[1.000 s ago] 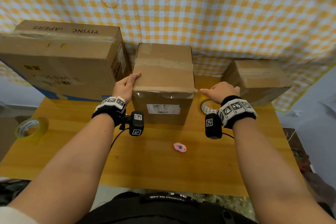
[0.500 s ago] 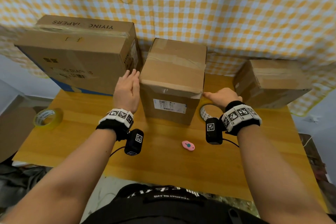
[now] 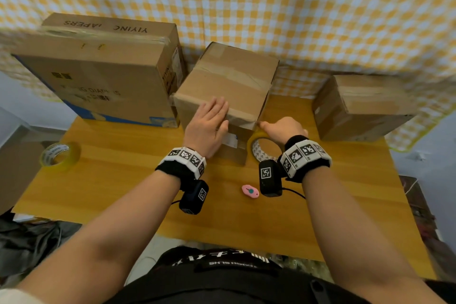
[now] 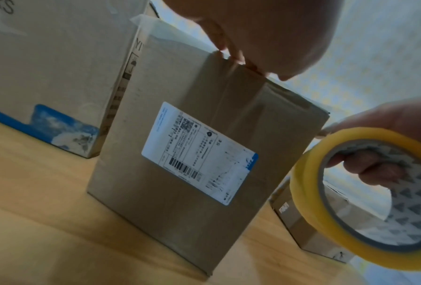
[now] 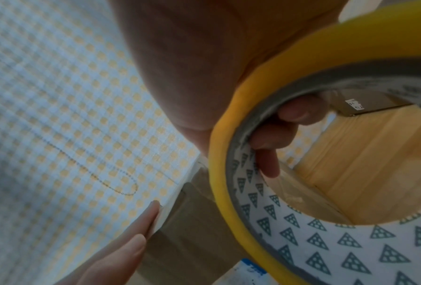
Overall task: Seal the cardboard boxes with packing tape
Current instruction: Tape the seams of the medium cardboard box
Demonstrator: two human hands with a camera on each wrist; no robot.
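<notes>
- Right hand (image 3: 283, 128) grips the tape roll (image 3: 262, 149) through its core, held on edge just beside the middle box (image 3: 229, 86), low on its right.
- Left hand (image 3: 209, 126), flat and open, has shifted from the box's left side onto its near top edge, likely pressing tape down.
- Box stands upright on the tabletop (image 3: 123, 180), long axis vertical, label facing the person.

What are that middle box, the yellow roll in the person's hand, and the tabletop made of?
Middle box: brown corrugated cardboard, matte, creased, with glossy clear tape strips. Yellow roll: likely thin plastic packing tape, shiny, wound on what looks like a printed paperboard core. Tabletop: light wood or wood-look laminate; grain lines show, smooth satin surface.
</notes>
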